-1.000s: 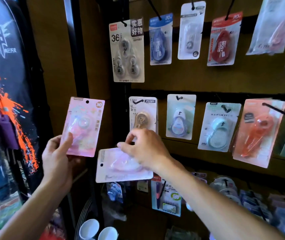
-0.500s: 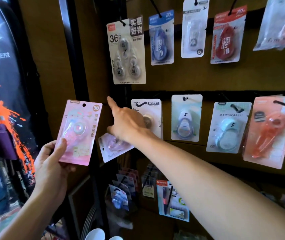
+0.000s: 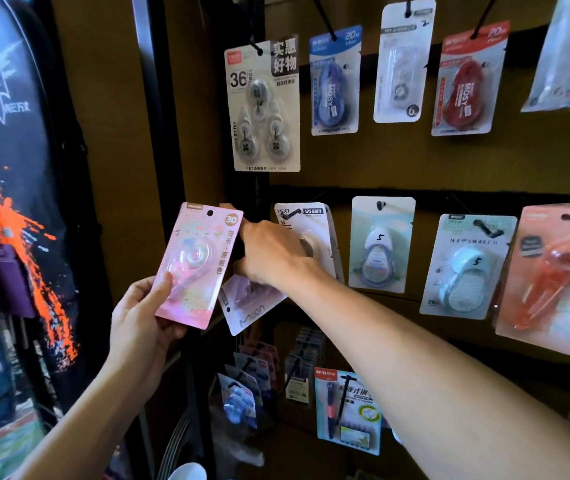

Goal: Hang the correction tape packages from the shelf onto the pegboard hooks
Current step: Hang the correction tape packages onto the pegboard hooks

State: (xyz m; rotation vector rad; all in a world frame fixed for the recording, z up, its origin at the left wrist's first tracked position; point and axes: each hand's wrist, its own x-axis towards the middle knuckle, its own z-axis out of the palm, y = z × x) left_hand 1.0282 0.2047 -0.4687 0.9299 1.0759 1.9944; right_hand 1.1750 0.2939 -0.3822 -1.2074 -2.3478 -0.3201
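the left hand gripped a pink correction tape package while the right hand, pinching a pale package, needed its hole lined up squarely with the peg

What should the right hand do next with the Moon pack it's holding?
Probably turn the Moon pack upright so its hang hole faces up, then bring it to a hook. It dangles tilted below the right hand, hole at its lower left, while the left hand holds the pink pack beside it.

Bare board lies between the package rows; left of the hanging packs, a dark post blocks passage.
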